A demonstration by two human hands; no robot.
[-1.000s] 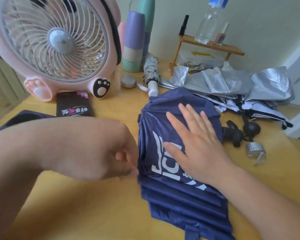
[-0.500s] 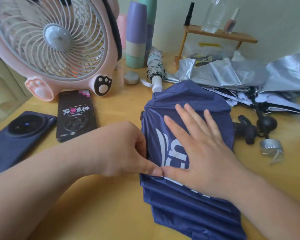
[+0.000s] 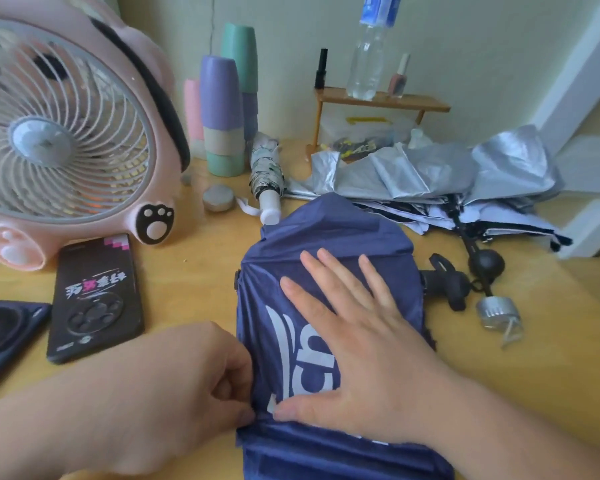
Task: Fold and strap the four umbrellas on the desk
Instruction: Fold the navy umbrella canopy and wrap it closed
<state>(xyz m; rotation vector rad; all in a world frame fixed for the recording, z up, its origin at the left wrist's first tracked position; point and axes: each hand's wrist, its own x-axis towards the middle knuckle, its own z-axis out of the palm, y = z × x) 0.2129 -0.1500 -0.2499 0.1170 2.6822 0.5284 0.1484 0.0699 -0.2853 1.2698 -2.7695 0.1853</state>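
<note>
Navy umbrella (image 3: pixel 326 237) lying flat at centre of the worktop (image 3: pixel 194 265), both grips on its cloth.
Right grip (image 3: pixel 357 358): palm down on the white lettering, fingers straight and spread, pressing, holding nothing. Left grip (image 3: pixel 201 386): fingers curled, pinching the canopy's left edge just beside the right thumb. Navy cloth pleated below the hands, running out of the bottom of view. Behind it to the right, silver umbrella (image 3: pixel 430 171) loose and unfolded; its black handle (image 3: pixel 485 263) lies near the navy canopy's right side. Small rolled umbrella (image 3: pixel 265 168) lies at the back by the stacked cups (image 3: pixel 222 119). Pink fan (image 3: pixel 49 140) and black phone (image 3: pixel 96 296) at left.
</note>
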